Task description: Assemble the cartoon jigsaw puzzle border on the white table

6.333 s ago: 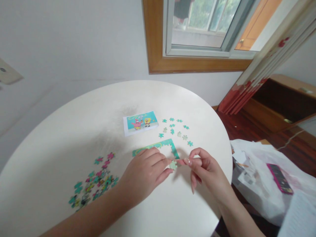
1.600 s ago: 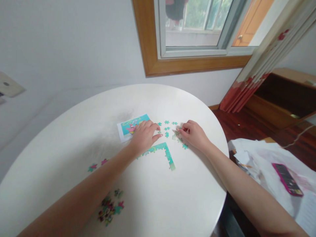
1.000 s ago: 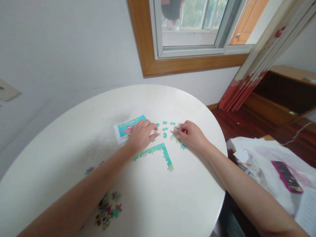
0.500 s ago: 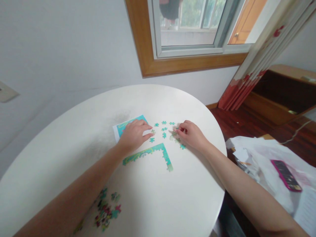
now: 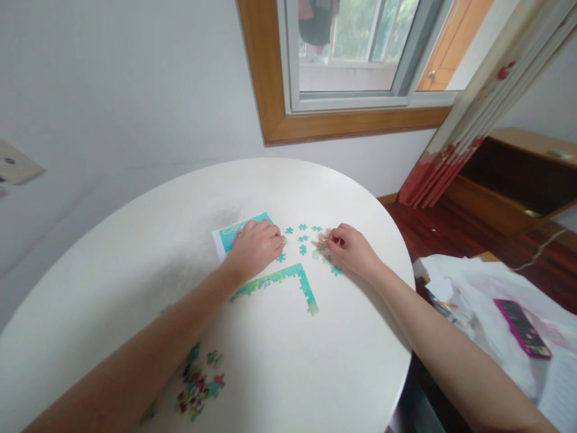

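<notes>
My left hand [image 5: 258,248] is closed, its thumb and fingertips pinching a pale green jigsaw piece [image 5: 284,240]. It lies partly over a printed picture sheet [image 5: 219,242] in turquoise. On the right, my right hand [image 5: 350,248] is pinched around a small greenish puzzle piece [image 5: 321,243], mostly covered by the fingers. Between the hands lie several loose turquoise pieces [image 5: 303,249]. Just below them a joined strip of border pieces [image 5: 301,270] forms a corner, with its left end behind my left wrist. More pale pieces [image 5: 317,254] sit under my right fingers.
A heap of mixed puzzle pieces [image 5: 196,391] lies near the front of the round white table [image 5: 288,373], partly behind my left forearm. To the right, papers [image 5: 478,288] and a pink-edged phone [image 5: 523,328] rest on another surface. Wall and window frame [image 5: 338,127] border the far side.
My left thumb and fingers have closed on a pale green piece that lay between them. My right hand keeps its pinch in nearly the same place. The view has shifted slightly.
</notes>
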The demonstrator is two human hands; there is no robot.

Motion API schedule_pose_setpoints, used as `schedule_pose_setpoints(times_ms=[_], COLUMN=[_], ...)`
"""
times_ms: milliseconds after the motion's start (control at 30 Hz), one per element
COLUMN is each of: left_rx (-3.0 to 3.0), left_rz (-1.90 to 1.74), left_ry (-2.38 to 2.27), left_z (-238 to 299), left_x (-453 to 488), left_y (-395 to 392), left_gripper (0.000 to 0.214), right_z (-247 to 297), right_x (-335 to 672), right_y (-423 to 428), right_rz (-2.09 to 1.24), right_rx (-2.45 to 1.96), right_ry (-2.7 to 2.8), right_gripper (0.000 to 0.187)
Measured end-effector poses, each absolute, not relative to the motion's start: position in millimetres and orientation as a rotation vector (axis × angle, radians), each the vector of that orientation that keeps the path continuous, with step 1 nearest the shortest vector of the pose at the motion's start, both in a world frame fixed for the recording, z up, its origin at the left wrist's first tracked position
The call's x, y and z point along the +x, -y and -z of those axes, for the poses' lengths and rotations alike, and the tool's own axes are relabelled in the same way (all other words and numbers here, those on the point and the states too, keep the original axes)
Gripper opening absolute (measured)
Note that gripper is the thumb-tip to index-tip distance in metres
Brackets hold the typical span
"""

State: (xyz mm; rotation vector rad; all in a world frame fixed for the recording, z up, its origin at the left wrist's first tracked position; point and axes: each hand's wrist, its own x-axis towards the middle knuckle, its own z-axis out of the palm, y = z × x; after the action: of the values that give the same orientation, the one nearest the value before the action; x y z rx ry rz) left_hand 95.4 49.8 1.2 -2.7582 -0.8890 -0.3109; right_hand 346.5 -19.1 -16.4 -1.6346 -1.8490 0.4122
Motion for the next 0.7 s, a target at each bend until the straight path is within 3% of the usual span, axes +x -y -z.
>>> schedule_pose_setpoints(times_ms=[267,500,700], left_rx=[-2.75,-2.756,-2.795], left_rz=[0.4,0.435,0.428], left_ry=[0.874,0.925,0.956], left_z=[5.0,5.1,4.5], left_x=[87.4,85.6,87.3], left_y=[-54.6,-56.5,-55.1], left_gripper=[0.02,0.028,0.023], right_z=[-3.3,-24.4,-15.2], right_x=[331.8,289.0,272.6], right_y=[13.3,-22.2,-43.7], right_rz=[-0.748,-1.385,-1.574], right_rx=[-1.615,-1.666,-1.602], right_ry=[1.716,1.59,1.454], right_gripper=[0.017,0.021,0.029])
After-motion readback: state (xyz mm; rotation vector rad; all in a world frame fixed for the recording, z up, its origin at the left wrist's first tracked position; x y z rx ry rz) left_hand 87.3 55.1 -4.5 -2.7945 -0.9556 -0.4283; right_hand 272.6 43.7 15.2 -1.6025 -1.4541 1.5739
